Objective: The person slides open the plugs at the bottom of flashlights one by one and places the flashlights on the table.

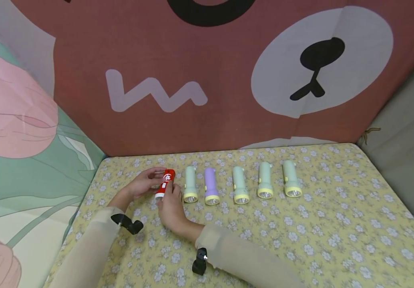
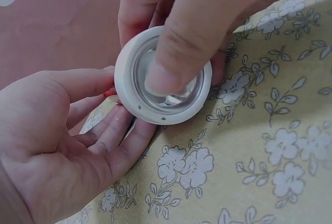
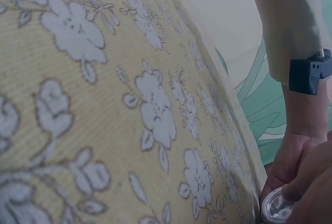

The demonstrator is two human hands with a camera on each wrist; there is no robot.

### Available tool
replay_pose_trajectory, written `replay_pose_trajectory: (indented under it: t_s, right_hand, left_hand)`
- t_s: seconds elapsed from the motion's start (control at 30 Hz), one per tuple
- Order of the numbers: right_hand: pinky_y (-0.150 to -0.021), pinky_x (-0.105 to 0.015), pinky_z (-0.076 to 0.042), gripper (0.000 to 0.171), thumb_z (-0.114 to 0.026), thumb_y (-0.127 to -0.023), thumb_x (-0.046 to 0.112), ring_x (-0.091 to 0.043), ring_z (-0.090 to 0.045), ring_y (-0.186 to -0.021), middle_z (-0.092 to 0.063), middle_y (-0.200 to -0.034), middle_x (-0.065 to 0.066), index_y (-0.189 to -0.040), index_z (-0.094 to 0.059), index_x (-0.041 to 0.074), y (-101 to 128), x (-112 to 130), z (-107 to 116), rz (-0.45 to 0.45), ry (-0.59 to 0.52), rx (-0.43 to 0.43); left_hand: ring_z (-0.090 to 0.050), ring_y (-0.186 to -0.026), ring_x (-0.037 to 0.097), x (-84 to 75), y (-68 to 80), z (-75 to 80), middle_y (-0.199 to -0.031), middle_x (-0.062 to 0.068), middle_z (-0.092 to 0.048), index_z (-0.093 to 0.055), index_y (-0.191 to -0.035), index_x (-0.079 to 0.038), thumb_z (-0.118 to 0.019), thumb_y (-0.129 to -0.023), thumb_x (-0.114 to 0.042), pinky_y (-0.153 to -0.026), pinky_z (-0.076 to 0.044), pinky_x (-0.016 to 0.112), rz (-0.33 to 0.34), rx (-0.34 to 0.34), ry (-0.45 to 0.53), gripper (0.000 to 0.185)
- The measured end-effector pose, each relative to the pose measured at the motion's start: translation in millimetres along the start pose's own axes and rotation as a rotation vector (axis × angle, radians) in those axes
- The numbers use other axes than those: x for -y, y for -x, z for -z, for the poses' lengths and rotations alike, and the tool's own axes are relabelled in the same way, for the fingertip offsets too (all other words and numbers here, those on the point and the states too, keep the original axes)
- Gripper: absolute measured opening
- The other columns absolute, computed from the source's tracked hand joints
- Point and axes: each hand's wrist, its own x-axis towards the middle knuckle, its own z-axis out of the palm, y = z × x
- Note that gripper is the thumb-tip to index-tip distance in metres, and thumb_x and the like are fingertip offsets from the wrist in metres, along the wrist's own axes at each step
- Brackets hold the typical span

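Note:
Both hands are on a red flashlight (image 1: 163,189) with a white head, at the left end of a row of flashlights. My left hand (image 1: 143,185) holds its left side, the thumb against the rim and the fingers beneath in the left wrist view. From the right, my right hand (image 1: 172,210) grips the body. Its thumb lies across the clear lens inside the white ring (image 2: 124,81), and its other fingers are partly hidden behind the head. Only the white rim (image 3: 267,208) and part of the lens show low in the right wrist view.
Right of the hands, a green flashlight (image 1: 190,182), a purple flashlight (image 1: 210,184) and several more green flashlights (image 1: 239,182) lie with lenses toward me. They rest on a yellow floral tablecloth (image 1: 318,240). A red printed cloth (image 1: 228,128) hangs behind the table.

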Motion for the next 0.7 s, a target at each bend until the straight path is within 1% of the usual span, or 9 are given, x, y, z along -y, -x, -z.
replay_pose_trajectory:
  t_s: [0.07,0.3,0.53,0.7]
  right_hand:
    - [-0.102,-0.039,-0.049,0.072,-0.066,-0.100,0.011,-0.031,-0.044,-0.129,-0.039,-0.141,-0.022,-0.156,-0.026,-0.009,-0.6,0.2,0.0,-0.001,-0.009,-0.003]
    - [-0.100,-0.038,-0.051,0.062,-0.066,-0.100,0.011,-0.031,-0.049,-0.127,-0.039,-0.141,-0.021,-0.152,-0.037,-0.006,-2.7,1.0,1.5,0.015,-0.031,-0.014]
    - [-0.104,-0.038,-0.050,0.061,-0.064,-0.101,0.010,-0.031,-0.049,-0.130,-0.039,-0.144,-0.023,-0.153,-0.036,-0.006,-3.1,2.0,2.4,0.013,-0.029,-0.009]
    - [-0.103,-0.038,-0.050,0.061,-0.064,-0.100,0.009,-0.032,-0.050,-0.129,-0.040,-0.143,-0.024,-0.153,-0.037,-0.006,-2.9,1.7,3.2,0.026,-0.035,-0.020]
  left_hand:
    - [-0.058,-0.120,0.025,0.5,0.3,0.7,-0.149,0.027,-0.044,-0.036,-0.156,-0.004,-0.060,-0.105,-0.014,-0.089,-0.058,0.041,-0.007,0.006,-0.006,0.058]
    - [-0.056,-0.125,0.029,0.0,3.7,1.8,-0.150,0.028,-0.044,-0.035,-0.156,0.000,-0.058,-0.105,-0.014,-0.095,-0.056,0.047,-0.025,0.021,-0.017,0.057]
    - [-0.057,-0.124,0.027,-1.2,6.7,2.8,-0.151,0.027,-0.044,-0.034,-0.156,-0.001,-0.057,-0.106,-0.015,-0.095,-0.056,0.048,-0.022,0.039,0.003,0.057]
    - [-0.057,-0.124,0.029,-2.6,8.4,3.2,-0.156,0.027,-0.038,-0.031,-0.158,-0.003,-0.055,-0.107,-0.015,-0.092,-0.057,0.046,-0.021,0.053,0.017,0.058]
